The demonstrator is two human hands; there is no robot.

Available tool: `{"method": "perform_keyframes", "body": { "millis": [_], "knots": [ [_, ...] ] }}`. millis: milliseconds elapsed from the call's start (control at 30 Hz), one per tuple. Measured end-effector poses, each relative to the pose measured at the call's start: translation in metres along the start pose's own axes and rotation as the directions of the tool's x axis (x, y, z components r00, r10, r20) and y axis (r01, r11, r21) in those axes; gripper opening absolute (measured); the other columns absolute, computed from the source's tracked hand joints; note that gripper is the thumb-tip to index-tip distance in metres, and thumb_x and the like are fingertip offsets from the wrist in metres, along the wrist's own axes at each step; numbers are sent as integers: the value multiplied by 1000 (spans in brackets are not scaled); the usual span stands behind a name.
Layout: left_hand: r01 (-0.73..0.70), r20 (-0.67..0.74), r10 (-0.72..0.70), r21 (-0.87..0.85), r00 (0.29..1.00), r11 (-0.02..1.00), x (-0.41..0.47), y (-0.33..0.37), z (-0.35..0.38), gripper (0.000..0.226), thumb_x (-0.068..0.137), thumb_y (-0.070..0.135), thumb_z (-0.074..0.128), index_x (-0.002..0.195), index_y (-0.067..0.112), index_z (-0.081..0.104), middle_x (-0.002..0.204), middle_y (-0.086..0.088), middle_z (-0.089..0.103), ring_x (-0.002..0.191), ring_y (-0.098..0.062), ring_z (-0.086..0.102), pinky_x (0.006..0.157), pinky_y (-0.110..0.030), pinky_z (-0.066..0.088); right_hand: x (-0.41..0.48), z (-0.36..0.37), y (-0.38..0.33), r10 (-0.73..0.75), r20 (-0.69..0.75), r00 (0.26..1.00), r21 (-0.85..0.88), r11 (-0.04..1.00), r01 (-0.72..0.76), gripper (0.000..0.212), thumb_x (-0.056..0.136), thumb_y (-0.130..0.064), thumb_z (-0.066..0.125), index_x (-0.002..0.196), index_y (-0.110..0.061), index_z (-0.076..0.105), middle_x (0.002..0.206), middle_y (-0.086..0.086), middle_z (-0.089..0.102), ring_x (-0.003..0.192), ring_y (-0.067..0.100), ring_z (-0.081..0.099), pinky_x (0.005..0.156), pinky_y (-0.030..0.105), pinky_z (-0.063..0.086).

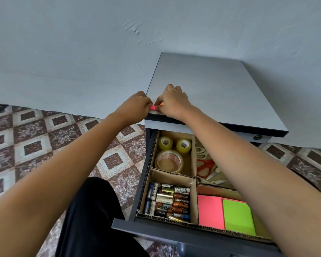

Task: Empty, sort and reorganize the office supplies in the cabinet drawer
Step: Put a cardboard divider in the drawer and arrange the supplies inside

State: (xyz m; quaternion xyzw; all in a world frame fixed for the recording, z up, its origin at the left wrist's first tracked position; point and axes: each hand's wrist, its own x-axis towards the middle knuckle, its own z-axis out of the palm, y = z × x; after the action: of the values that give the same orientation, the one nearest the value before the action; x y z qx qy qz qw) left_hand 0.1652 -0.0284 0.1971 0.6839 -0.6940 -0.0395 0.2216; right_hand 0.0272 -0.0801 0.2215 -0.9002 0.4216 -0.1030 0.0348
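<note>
Pinching a small pink pad [153, 108] between them, the left hand [135, 106] and right hand [174, 104] meet at the front left corner of the cabinet top [211, 89], fingers curled on its two ends. Its long side runs along that edge; the open drawer [146, 229] lies below, nearer the person, its sticky notes [210, 212] under the right forearm, so I'd judge the right hand nearer

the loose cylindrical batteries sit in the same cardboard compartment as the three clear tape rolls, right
No. The head view shows the loose cylindrical batteries in their own cardboard compartment, a brown cardboard divider separating them from the three clear tape rolls.
</note>
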Motion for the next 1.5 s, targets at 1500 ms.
{"method": "perform_keyframes", "body": {
  "millis": [1500],
  "knots": [
    [-198,-209,227,152,951,968,-38,34,-24,19,92,24,56,101,13,69,96,-7,64,93,-27,55,80,-39,41,-49,-23,8,-157,-185,970,43,985,168,25,96,-32,49,112,-21,64,110,-2,65,110,21,49,81,33,27]
  ]
}}
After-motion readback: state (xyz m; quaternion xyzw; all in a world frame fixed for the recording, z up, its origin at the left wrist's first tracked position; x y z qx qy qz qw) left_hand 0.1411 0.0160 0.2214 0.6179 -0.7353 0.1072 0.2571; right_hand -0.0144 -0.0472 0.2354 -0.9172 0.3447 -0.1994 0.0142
